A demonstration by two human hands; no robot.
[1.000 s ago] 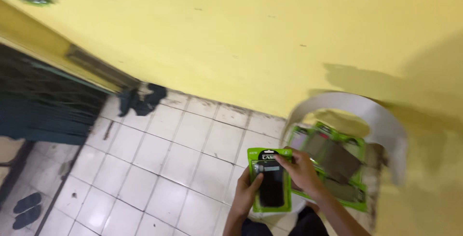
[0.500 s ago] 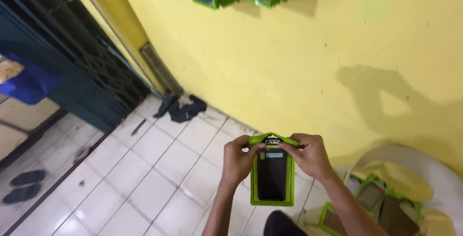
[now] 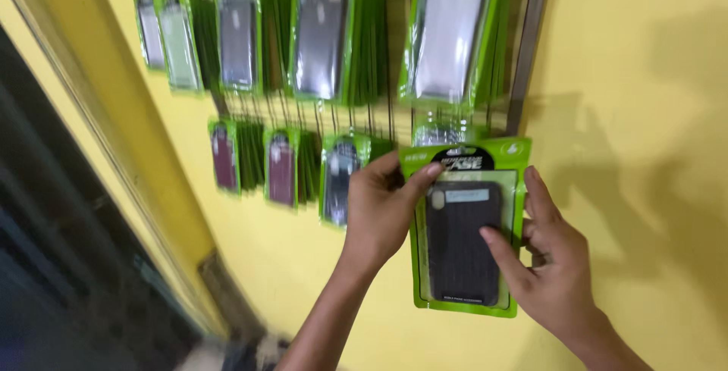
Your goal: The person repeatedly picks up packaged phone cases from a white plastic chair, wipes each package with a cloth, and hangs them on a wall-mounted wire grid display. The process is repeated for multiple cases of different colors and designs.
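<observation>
While left hand (image 3: pixel 379 208) pinches green packet (image 3: pixel 466 227) top, right hand (image 3: pixel 550 265) grips side; black phone case (image 3: pixel 464 242) inside.

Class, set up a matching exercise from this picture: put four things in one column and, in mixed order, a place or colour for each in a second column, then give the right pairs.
Column one:
1. left hand
2. right hand
3. phone case in the held green packet
4. wall

Column two:
A. yellow
B. black
C. grips the packet's top left edge
D. holds the packet's right side, finger on its front

Pairs: 1-C, 2-D, 3-B, 4-A
</observation>
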